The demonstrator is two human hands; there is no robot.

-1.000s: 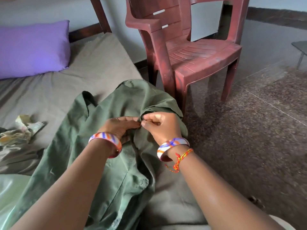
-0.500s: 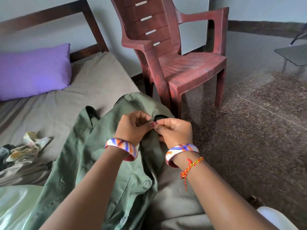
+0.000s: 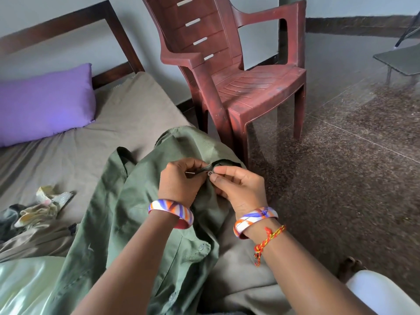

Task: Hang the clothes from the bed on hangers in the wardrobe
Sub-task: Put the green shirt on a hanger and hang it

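Green shirt (image 3: 127, 223) lies spread along the right edge of the bed (image 3: 68, 155). Left hand (image 3: 179, 180) pinches the placket cloth; right hand (image 3: 238, 187) pinches beside a small button (image 3: 210, 173). Fabric looks light, soft, limp. Judged best lifted at collar or shoulders for hanging.

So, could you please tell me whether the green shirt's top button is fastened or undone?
Undone: the button, pinched by the right hand, sits beside the placket edge held by the left hand.
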